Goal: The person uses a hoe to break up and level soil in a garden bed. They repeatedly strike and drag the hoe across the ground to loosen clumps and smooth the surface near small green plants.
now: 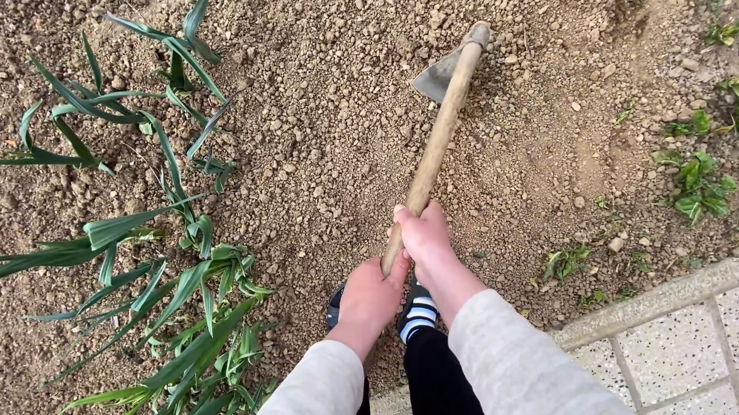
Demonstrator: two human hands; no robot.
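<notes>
1 view only, head-mounted, pitched steeply down and forward over the person's own forearms. Close range: hands sit at lower centre, soil [321, 116] fills most of the frame, leafy plants [160, 272] at left edge, paved curb [666, 300] at bottom right. No 2nd view, so no overlap.

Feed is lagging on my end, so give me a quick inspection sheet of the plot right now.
Surface: loose, crumbly brown soil.
Job's things: wooden-handled hoe, metal blade over the soil.
Clutter: small stones, scattered weeds.
Grippers: left hand and right hand both closed on the handle.
Cables: nothing seen.
Surroundings: long-leaved green plants at left, stone kerb and paving at lower right.
</notes>
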